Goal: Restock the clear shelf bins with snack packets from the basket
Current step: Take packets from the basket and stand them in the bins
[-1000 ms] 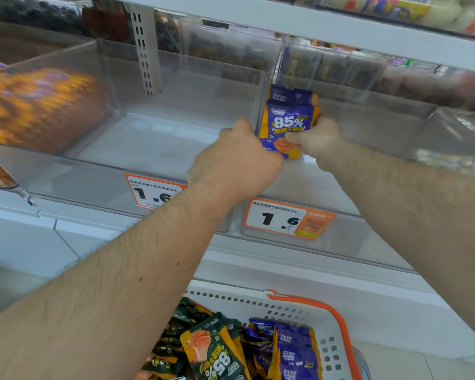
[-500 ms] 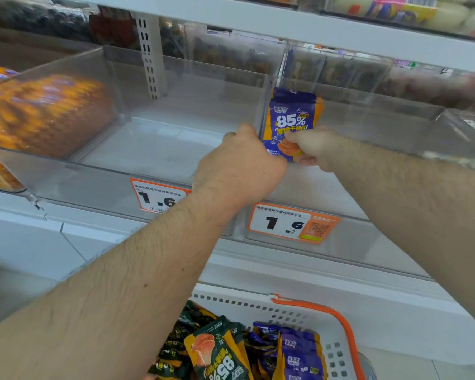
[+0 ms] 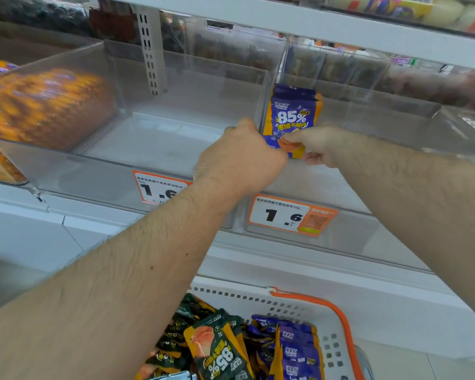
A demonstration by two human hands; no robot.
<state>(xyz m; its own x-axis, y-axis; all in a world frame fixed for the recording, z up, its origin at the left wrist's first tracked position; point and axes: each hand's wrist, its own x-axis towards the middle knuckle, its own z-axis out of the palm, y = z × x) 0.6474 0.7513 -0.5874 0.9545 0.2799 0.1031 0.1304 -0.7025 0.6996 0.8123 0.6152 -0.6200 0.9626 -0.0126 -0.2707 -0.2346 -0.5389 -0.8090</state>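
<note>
A small stack of purple and orange snack packets (image 3: 292,116) stands upright in the left end of a clear shelf bin (image 3: 368,237). My right hand (image 3: 317,145) pinches the bottom edge of the front packet. My left hand (image 3: 243,157) is curled at the wall between this bin and the bare clear bin (image 3: 99,182) to its left; its fingers are hidden, touching the packets' lower left side. Below, a white basket (image 3: 261,300) with an orange handle holds more purple packets (image 3: 296,349) and dark green ones (image 3: 217,349).
A bin full of orange packets (image 3: 44,105) stands at the far left. Price tags reading 1.6 (image 3: 288,215) hang on the bin fronts. A white shelf (image 3: 340,26) with goods overhangs the bins. A slotted upright post (image 3: 150,50) rises behind.
Both hands stay at the purple packets. The stack stands a little straighter against the bin's left wall, and the view has shifted slightly.
</note>
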